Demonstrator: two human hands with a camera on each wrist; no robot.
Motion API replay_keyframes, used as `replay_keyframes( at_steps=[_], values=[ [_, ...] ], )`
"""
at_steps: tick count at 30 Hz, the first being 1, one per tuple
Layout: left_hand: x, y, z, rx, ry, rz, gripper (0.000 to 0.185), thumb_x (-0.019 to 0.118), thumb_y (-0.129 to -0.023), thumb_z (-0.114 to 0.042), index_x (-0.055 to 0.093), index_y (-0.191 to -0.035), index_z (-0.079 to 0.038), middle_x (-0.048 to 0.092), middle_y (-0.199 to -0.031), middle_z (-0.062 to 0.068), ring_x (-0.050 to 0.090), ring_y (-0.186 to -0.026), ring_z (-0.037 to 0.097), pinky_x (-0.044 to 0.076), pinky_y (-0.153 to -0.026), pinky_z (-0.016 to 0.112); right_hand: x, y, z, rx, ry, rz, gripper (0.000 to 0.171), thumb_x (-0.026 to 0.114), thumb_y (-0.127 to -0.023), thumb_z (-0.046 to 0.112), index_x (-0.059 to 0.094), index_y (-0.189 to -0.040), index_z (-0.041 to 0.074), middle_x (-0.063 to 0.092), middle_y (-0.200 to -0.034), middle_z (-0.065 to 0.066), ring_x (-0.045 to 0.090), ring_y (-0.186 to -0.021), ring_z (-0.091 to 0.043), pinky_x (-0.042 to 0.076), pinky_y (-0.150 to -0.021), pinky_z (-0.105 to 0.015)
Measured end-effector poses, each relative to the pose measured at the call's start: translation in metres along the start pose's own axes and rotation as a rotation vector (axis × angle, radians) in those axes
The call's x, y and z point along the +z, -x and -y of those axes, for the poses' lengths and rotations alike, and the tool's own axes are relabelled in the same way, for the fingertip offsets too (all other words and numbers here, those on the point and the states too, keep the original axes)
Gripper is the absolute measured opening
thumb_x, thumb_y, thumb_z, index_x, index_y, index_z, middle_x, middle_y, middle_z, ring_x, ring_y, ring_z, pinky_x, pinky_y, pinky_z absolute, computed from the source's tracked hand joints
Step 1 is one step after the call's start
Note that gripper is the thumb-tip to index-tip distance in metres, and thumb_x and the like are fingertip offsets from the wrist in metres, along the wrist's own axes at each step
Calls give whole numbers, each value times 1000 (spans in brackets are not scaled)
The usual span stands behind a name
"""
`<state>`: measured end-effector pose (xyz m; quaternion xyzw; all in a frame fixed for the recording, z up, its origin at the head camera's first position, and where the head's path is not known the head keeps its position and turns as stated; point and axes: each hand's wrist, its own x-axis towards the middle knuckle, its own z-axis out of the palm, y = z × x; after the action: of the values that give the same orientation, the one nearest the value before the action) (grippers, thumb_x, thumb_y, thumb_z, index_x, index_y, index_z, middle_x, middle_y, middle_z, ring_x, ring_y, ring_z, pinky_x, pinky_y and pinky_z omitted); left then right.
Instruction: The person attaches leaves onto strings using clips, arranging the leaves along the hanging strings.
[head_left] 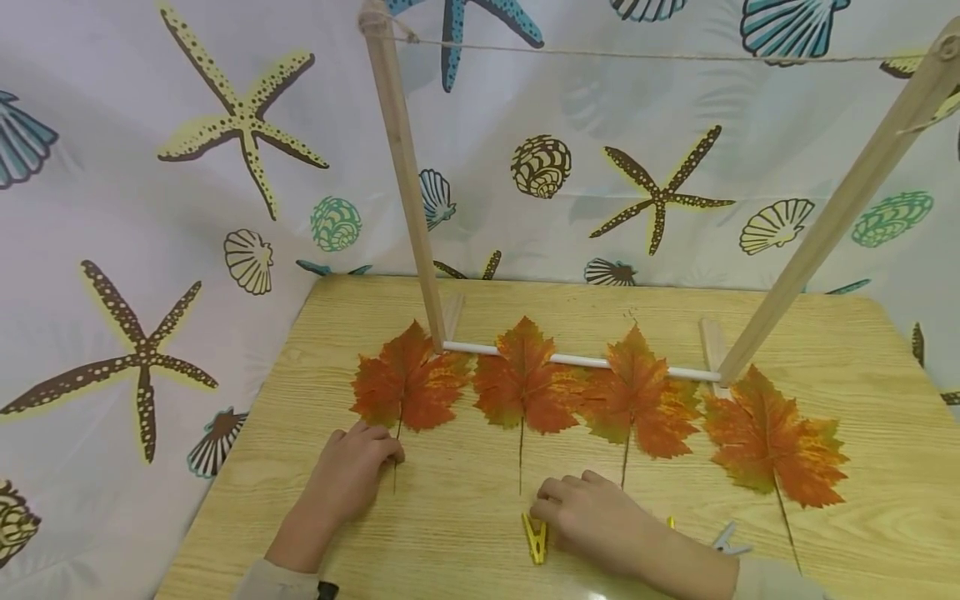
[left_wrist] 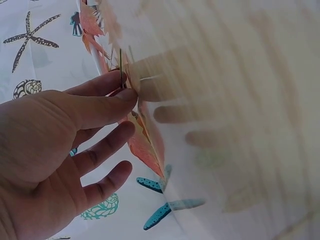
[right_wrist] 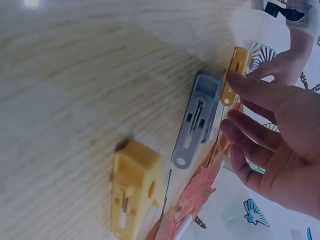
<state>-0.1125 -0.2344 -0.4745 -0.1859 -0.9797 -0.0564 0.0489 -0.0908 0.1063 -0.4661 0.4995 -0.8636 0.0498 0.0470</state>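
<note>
Stem pinching came first: your left hand [head_left: 358,468] pinched the leftmost leaf [head_left: 408,383] by its stem at lower left. Your right hand [head_left: 592,518], fingers relaxed, touched the yellow clothespin [head_left: 535,537] at bottom centre; you needed its far end gripped.

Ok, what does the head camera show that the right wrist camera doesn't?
Only the head view shows the wooden frame with its string and all four leaves in a row, the left hand pinching the leftmost leaf's stem. Only the right wrist view shows a grey clip whole, lying between two yellow ones. Both show the right hand by a yellow clip.
</note>
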Motion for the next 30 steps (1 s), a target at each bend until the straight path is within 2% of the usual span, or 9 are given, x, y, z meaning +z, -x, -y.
replay_keyframes(
  at_steps=[3,7,11,17,24,30],
  values=[
    [-1,-1,0,0,-4,-7,12,77,-84,-7,76,-83,-19,66,-85,-6,60,-83,20,50,-71,46,0,-1,1,-5,-35,38,27,74,-89,22,70,-116,24,68,-105,7,66,-90,-10,50,-69,-26],
    [-2,-2,0,-2,-13,-14,11,79,-83,-10,76,-82,-20,66,-84,-6,60,-82,19,49,-69,43,1,-1,1,-27,-45,64,28,71,-92,26,69,-120,29,66,-100,9,63,-84,-7,45,-66,-22],
    [-1,-2,0,12,-6,-22,12,82,-80,-11,76,-81,-21,67,-84,-7,61,-81,18,49,-69,42,3,-1,1,-37,-57,70,27,72,-92,27,70,-119,31,63,-95,10,60,-79,-6,42,-64,-20],
    [0,0,0,61,6,-66,15,85,-76,-11,75,-78,-22,65,-82,-8,61,-79,17,53,-70,47,2,-2,1,1,-82,119,31,79,-85,25,70,-115,26,63,-93,10,62,-82,-7,43,-64,-22],
    [0,-3,0,86,28,-120,17,88,-71,-11,76,-74,-23,64,-81,-8,58,-75,15,45,-63,34,-3,-5,0,89,-122,193,28,82,-81,32,74,-107,25,62,-91,11,61,-83,-4,42,-63,-22],
    [-2,-5,1,141,49,-123,18,88,-70,-10,76,-71,-23,65,-85,-8,57,-75,13,48,-62,30,-2,-2,-2,109,-163,195,34,82,-79,36,73,-110,26,62,-93,11,59,-84,-3,42,-64,-21]
  ],
)
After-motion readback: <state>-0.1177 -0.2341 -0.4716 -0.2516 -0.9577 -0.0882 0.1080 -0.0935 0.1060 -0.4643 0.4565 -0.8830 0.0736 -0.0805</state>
